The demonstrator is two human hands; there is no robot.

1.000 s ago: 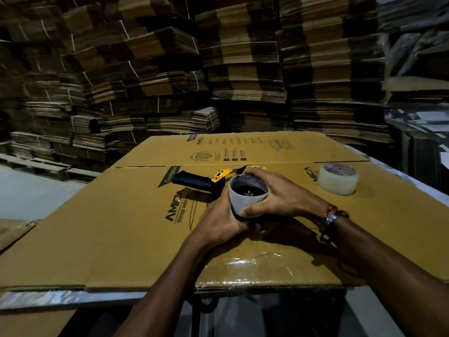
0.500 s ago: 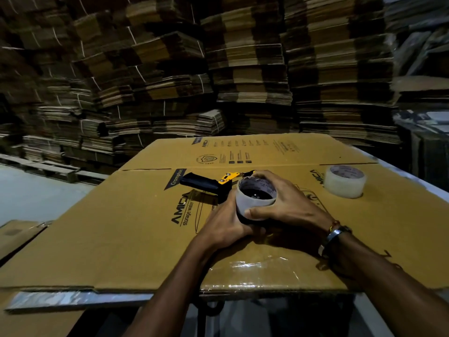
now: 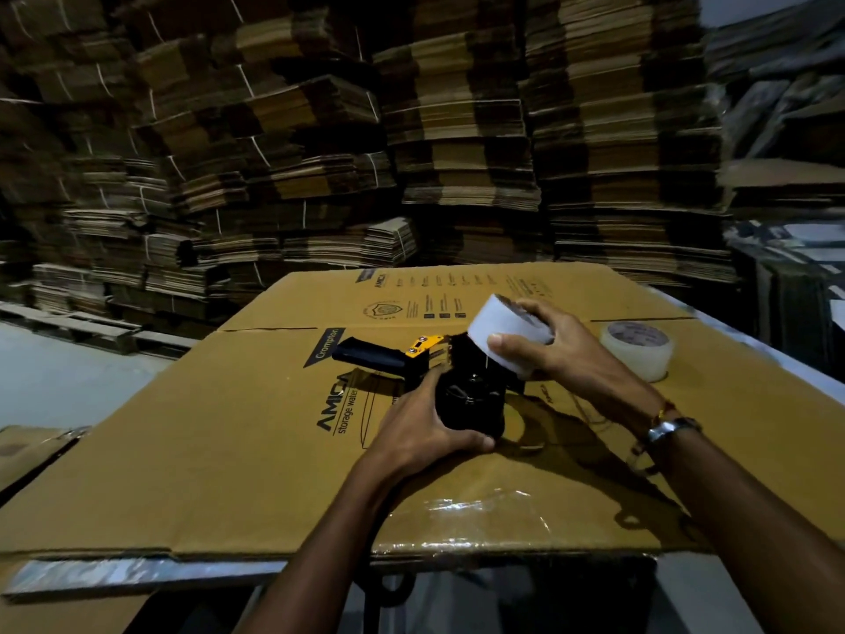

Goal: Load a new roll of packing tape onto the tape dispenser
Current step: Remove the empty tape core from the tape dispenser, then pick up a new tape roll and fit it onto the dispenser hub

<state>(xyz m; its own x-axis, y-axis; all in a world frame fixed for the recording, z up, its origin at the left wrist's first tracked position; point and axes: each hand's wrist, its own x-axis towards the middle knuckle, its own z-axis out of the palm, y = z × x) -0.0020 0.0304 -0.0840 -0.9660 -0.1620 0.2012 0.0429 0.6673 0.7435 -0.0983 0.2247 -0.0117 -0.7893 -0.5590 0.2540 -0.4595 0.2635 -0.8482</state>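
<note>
Left hand [image 3: 418, 432] grips the dispenser [image 3: 462, 395] on the cardboard [image 3: 228, 450], right hand [image 3: 555, 354] holds the white roll [image 3: 505, 338] above it, so I'd line the core up squarely before pushing down.

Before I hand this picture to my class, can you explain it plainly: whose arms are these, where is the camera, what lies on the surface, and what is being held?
There is no machine here: these are a person's two bare arms, filmed by one wide-angle camera worn on their head, looking forward and down.

The surface is a flattened cardboard box. On it lies a tape dispenser, black with a yellow part. The left hand grips its round black hub. The right hand holds a white tape roll tilted just above the dispenser, not seated on it. Its fingers curl round the roll. A second, clear tape roll stands apart to the right. Stacks of flattened cartons fill the background.
</note>
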